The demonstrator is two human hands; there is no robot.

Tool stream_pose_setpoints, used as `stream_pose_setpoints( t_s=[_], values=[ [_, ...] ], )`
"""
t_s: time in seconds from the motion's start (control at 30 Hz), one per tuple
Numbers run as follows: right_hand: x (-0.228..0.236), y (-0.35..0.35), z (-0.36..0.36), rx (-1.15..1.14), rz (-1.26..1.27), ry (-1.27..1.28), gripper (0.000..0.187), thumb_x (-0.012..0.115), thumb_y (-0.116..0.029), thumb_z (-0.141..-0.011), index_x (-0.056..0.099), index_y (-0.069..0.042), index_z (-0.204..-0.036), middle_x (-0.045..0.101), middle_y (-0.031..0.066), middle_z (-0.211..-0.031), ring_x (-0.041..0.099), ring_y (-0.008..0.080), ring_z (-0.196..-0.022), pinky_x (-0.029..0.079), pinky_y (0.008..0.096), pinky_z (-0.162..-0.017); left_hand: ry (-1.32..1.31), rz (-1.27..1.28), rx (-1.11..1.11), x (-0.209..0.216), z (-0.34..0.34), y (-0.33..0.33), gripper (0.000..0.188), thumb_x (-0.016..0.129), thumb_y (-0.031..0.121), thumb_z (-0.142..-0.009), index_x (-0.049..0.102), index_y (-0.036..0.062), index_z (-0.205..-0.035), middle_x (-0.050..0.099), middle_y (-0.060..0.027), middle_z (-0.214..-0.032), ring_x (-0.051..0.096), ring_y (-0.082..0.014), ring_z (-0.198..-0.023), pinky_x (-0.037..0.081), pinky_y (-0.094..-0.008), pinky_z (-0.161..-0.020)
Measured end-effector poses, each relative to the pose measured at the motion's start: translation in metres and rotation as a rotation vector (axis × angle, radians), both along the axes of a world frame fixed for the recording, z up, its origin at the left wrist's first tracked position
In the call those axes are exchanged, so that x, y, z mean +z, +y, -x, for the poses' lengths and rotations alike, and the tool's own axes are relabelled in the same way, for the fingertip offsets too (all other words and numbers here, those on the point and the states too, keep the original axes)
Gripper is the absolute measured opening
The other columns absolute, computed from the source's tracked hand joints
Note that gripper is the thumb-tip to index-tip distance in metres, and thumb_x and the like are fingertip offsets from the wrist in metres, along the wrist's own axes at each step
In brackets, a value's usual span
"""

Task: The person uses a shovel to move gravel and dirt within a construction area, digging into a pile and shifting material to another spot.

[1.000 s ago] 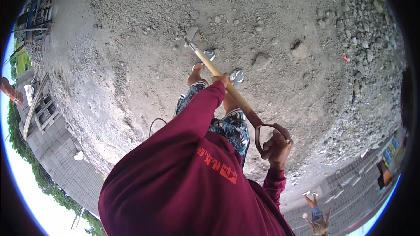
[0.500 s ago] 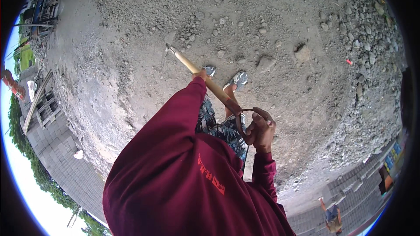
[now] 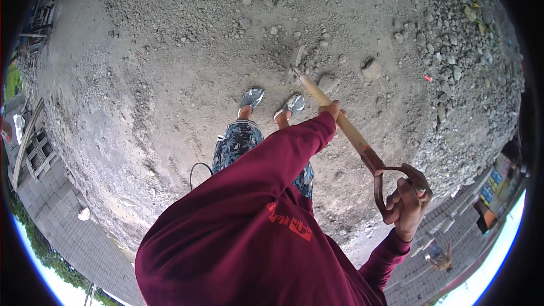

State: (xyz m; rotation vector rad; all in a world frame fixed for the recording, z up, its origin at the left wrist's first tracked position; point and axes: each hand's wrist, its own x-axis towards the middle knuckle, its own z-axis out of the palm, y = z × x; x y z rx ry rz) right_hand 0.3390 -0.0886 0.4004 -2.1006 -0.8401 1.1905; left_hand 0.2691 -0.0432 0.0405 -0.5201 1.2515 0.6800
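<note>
A shovel [image 3: 352,130] with a pale wooden shaft and a brown D-shaped handle slants from the ground ahead of me back toward my right side. My left hand [image 3: 330,109] is wrapped round the middle of the shaft. At the upper end, my right hand [image 3: 409,199] grips the D-handle, fingers curled through its loop. The shovel's grey blade [image 3: 298,56] is down at the ground among gravel, beside a large stone [image 3: 328,83]; dust colour makes its edges hard to make out.
My two feet in grey shoes [image 3: 252,97] stand on dusty gravel ground [image 3: 187,79]. Another stone [image 3: 371,70] lies to the right. Loose rubble [image 3: 453,51] runs along the far right. Stacked grey blocks [image 3: 51,187] stand at the left; a person [image 3: 441,258] is at the lower right.
Both hands have swung the shovel to the right. Its blade has moved from left of my feet to ahead of them, near the large stone. Both grips stay closed.
</note>
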Motion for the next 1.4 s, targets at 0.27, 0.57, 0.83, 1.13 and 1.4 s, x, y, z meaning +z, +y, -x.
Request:
stream_pose_setpoints(
  t_s=[0.27,0.57,0.83,1.13,1.4],
  values=[
    [-0.070,-0.022,-0.043,-0.287,-0.014,0.303,0.037,0.066,-0.015,-0.081,0.058,0.009,-0.108,0.053,0.0047,-0.056,0.050,0.0113,-0.039,0.040,0.0228,-0.036,0.345,-0.177,-0.112,-0.051,0.033,0.027,0.041,0.061,0.020,-0.082,0.046,-0.0132,-0.100,0.061,-0.0203,-0.075,0.062,-0.0301,-0.052,0.054,-0.0396,-0.046],
    [-0.106,-0.011,-0.098,-0.439,-0.025,0.250,0.033,0.065,-0.016,-0.084,0.059,0.007,-0.106,0.054,0.0056,-0.054,0.051,0.0129,-0.038,0.039,0.0239,-0.036,0.368,-0.110,-0.434,-0.096,-0.050,0.071,0.040,0.055,0.019,-0.080,0.046,-0.0067,-0.109,0.059,-0.0181,-0.077,0.063,-0.0300,-0.056,0.054,-0.0422,-0.049],
    [-0.029,-0.039,-0.157,-0.585,-0.105,0.044,0.031,0.063,-0.016,-0.084,0.058,0.008,-0.104,0.051,0.0040,-0.052,0.050,0.0113,-0.038,0.040,0.0224,-0.035,0.091,-0.233,-0.714,-0.042,-0.217,0.019,0.040,0.057,0.023,-0.078,0.054,-0.0099,-0.100,0.066,-0.0162,-0.073,0.066,-0.0285,-0.057,0.053,-0.0397,-0.051],
    [0.002,-0.040,-0.143,-0.424,-0.189,0.084,0.051,0.071,-0.024,-0.078,0.054,0.013,-0.109,0.052,0.0075,-0.051,0.050,0.0134,-0.038,0.038,0.0234,-0.037,0.112,-0.184,-0.488,0.002,-0.157,0.044,0.036,0.065,0.020,-0.077,0.051,-0.0043,-0.099,0.057,-0.0155,-0.075,0.061,-0.0290,-0.058,0.054,-0.0415,-0.053],
    [-0.013,0.078,-0.118,-0.314,-0.223,0.236,0.049,0.070,-0.020,-0.078,0.053,0.013,-0.111,0.055,0.0081,-0.053,0.055,0.0153,-0.042,0.042,0.0239,-0.041,0.324,-0.343,-0.328,0.014,-0.069,0.184,0.024,0.064,0.017,-0.078,0.053,-0.0028,-0.087,0.059,-0.0147,-0.067,0.060,-0.0271,-0.052,0.052,-0.0400,-0.050]
  ],
)
